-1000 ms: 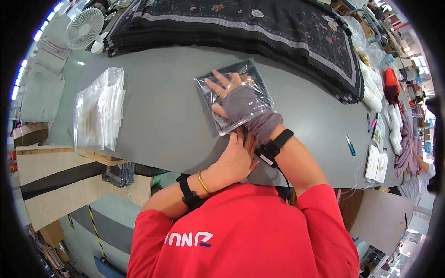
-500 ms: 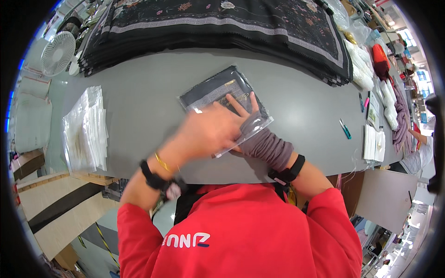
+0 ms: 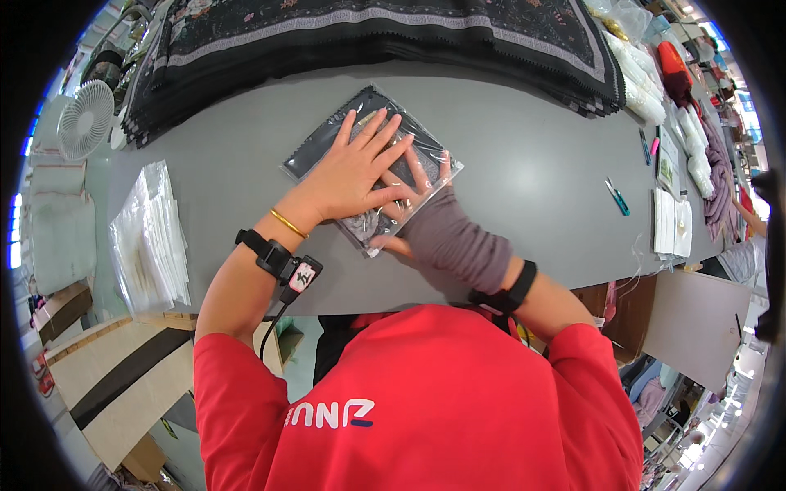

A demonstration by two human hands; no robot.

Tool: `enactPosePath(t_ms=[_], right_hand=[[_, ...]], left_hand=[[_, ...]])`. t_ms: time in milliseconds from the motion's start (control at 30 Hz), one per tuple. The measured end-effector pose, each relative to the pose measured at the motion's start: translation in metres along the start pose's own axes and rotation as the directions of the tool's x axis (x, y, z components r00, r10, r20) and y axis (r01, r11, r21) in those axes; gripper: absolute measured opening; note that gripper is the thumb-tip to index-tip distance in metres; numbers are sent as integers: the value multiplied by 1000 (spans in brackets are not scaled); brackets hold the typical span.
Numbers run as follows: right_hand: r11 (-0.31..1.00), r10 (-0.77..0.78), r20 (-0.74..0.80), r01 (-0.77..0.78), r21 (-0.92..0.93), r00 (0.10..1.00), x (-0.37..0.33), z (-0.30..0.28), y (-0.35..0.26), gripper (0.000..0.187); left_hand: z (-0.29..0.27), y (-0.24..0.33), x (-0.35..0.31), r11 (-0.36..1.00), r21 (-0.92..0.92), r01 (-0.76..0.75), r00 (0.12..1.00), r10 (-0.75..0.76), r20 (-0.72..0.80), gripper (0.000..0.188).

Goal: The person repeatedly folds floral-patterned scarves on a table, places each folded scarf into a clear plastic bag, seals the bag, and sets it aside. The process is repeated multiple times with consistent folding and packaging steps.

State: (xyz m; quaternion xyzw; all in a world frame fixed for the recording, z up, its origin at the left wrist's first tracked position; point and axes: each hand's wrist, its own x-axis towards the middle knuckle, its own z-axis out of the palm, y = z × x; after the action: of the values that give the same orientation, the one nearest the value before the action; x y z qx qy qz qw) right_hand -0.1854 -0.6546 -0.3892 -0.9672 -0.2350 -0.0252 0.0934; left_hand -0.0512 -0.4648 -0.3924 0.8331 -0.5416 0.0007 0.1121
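On the table (image 3: pixel 246 180), the bag (image 3: pixel 315 149) is being covered by the flat, spread left hand (image 3: pixel 348 176). Its mouth (image 3: pixel 458 167), lower right, is being filled by the nearer right hand (image 3: pixel 426 209), splayed inside.

Left hand (image 3: pixel 348 176) hides the middle of the dark folded cloth (image 3: pixel 318 154) | right hand (image 3: pixel 419 182): back hidden by grey cover (image 3: pixel 460 241), fingers partly obscured (glare on the clear bag (image 3: pixel 431 150)) | patterned cloth stack (image 3: pixel 368 34): cut by top edge | red shirt (image 3: pixel 434 393): cut by bottom edge | distant co-worker (image 3: pixel 743 260): hand too small to tell
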Motion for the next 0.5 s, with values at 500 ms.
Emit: enactPosePath(t_ms=[500], right_hand=[[986, -75, -266, 112, 126, 961, -16, -6, 60, 53]], left_hand=[[-34, 64, -66, 945, -39, -326, 946, 325, -15, 26]])
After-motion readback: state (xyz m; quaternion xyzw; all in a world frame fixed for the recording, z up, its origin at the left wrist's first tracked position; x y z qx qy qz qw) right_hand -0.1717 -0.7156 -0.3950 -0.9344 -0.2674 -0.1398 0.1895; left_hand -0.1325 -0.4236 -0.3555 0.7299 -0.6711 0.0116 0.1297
